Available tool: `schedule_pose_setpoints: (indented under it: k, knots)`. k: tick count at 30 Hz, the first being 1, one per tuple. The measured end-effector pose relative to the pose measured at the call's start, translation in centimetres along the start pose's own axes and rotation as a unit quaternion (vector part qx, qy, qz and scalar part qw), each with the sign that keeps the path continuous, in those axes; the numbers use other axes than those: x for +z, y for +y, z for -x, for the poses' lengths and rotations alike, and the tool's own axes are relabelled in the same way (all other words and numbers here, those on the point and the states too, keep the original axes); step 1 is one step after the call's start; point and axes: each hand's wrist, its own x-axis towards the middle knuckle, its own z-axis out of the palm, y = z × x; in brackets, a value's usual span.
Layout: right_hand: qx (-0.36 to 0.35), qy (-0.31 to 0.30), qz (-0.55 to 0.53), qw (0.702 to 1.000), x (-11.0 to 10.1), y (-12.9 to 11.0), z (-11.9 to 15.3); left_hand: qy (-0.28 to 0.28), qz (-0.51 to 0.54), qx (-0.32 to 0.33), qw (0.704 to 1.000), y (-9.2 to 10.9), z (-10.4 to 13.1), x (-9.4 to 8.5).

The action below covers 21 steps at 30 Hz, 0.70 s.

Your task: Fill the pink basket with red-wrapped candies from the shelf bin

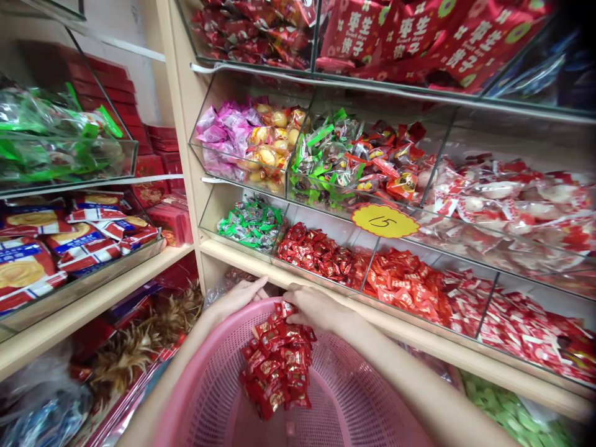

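In the head view, a pink basket [209, 379] fills the bottom centre of the frame, its far rim just in front of a wooden shelf edge [261, 270]. The left hand [238, 299] is at the basket's far rim, left of centre, thumb extended; its fingers are partly hidden, so I cannot tell whether it grips the rim. The right hand [313, 305], just right of centre, has its fingers bent down over the top of the red sweets [279, 366]; I cannot tell whether it is closed on any. These sweets are in a heap inside the basket, at the bottom centre of the frame, reaching up to the right hand.

Above the hands, the low bins hold green sweets [251, 218], dark red sweets [316, 251] and orange-red sweets [407, 282], from centre towards the right. A yellow tag [385, 221] reading 15 is right of centre. The row above holds purple sweets [222, 133] and yellow sweets [274, 143], among others. Biscuit packs [28, 267] lie at the left edge, with brown feathers [125, 366] at lower left and pale green packets [507, 406] at lower right.
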Motion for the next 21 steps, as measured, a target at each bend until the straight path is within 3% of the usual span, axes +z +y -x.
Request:
schedule_pose_setpoints:
  k: [9,12,16,21]
  knots:
    - [0.106,-0.04,-0.009,0.994,1.2,2.8,3.4,0.004,-0.008,-0.005,1.0,0.0,0.0,0.1]
    - [0.101,-0.039,-0.024,0.994,0.7,2.7,4.0,0.001,-0.012,-0.006,1.0,-0.1,-0.1,0.0]
    - [0.123,-0.088,-0.052,0.987,0.2,1.9,5.5,0.002,-0.015,-0.014,1.0,0.2,0.1,0.1]
    - [0.151,-0.155,-0.036,0.976,2.2,0.7,7.1,0.011,-0.017,-0.017,1.0,0.7,0.3,0.3]
